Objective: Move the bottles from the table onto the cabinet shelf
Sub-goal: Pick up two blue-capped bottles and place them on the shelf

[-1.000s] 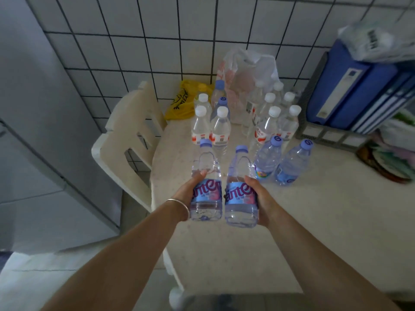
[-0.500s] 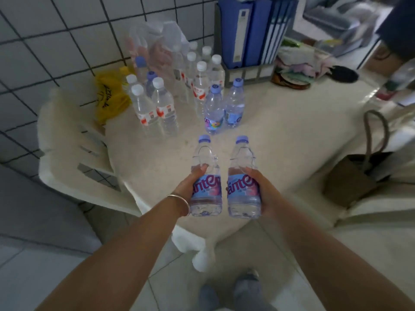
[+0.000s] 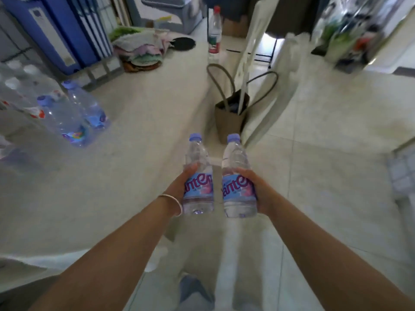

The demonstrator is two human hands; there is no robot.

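My left grip (image 3: 179, 187): clamped on left bottle (image 3: 197, 176), upright, cap up.
My right grip (image 3: 258, 191): clamped on right bottle (image 3: 238, 178), upright, just beside the left bottle.

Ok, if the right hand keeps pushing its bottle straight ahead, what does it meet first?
Probably the brown tote bag on the floor beside the table, though it sits lower than the right hand, so the bottle may pass above it.

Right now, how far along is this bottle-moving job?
Nothing looks finished: no cabinet shelf is in view, so no bottle can be seen on one. In hand: the left hand grips one blue-labelled bottle and the right hand grips another, both upright, off the table. Left: several bottles on the table, blurred at the left edge.
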